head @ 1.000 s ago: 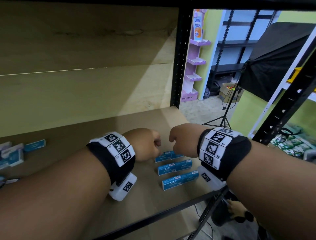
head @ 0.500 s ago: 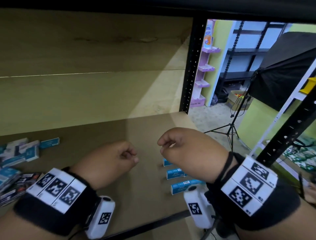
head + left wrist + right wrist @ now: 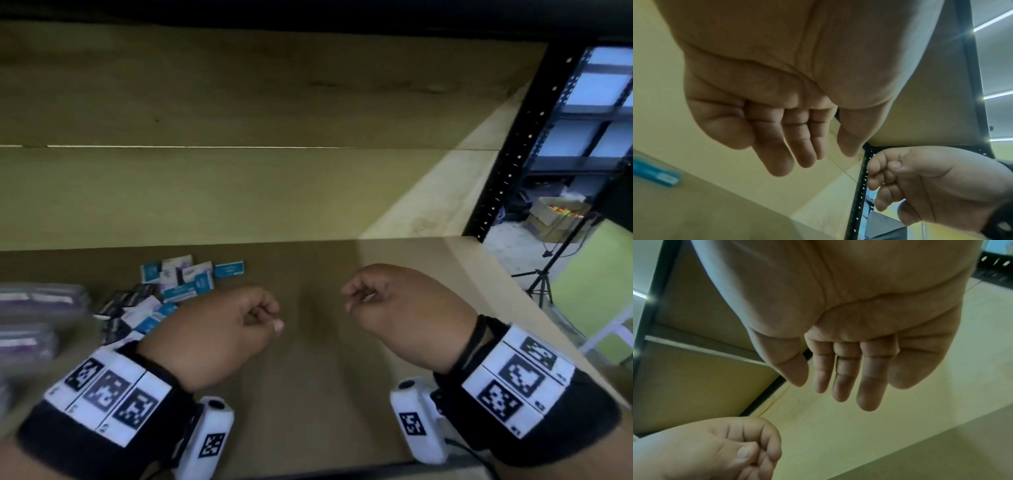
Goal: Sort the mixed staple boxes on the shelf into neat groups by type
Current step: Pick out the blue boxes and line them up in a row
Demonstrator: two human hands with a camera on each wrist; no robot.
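A jumbled pile of staple boxes (image 3: 171,291), blue, white and dark ones mixed, lies on the brown shelf board (image 3: 308,394) at the left. A single blue box (image 3: 228,269) sits at the pile's far edge. My left hand (image 3: 262,317) hovers just right of the pile, fingers loosely curled, holding nothing. My right hand (image 3: 358,299) hangs a little further right, also loosely curled and empty. In the left wrist view the left hand (image 3: 813,155) has relaxed fingers, with a blurred blue box (image 3: 653,173) on the shelf. The right wrist view shows the right hand (image 3: 828,389) bare.
Blurred purple-and-white packs (image 3: 34,308) lie at the far left of the shelf. A black perforated upright (image 3: 507,164) marks the shelf's right end, with a tripod (image 3: 544,274) and a cardboard box (image 3: 555,216) beyond it. The wooden back panel (image 3: 239,192) closes the rear.
The view has swung left: the row of blue boxes under my hands is gone from sight and the mixed pile has come in. Both hands moved apart and uncurled slightly.
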